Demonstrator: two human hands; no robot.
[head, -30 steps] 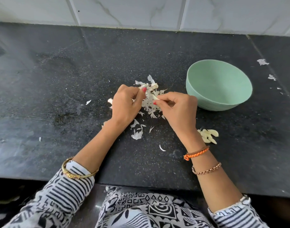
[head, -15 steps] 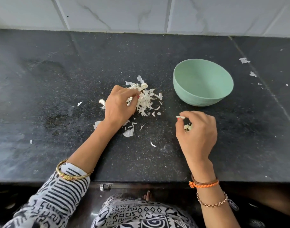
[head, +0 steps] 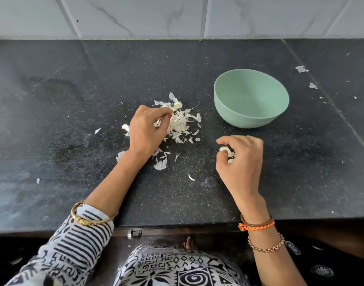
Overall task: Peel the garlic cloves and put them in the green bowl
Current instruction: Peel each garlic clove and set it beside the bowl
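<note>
the left hand (head: 145,131) rests on the dark tabletop (head: 73,120) at the edge of a heap of garlic skins (head: 180,123), its fingers curled and the fingertips pinching bits of skin. more loose skins (head: 160,165) lie near the left wrist. the right hand (head: 240,159) sits nearer the tabletop's front edge, its fingers bent around a few peeled garlic cloves (head: 227,152) that lie under it; whether the cloves are lifted or resting on the surface cannot be told. the green bowl (head: 251,98) stands upright just beyond the right hand, apart from it, to the right of the heap. small flakes (head: 302,69) lie scattered farther right. white tiles (head: 177,15) run behind the tabletop.
</note>
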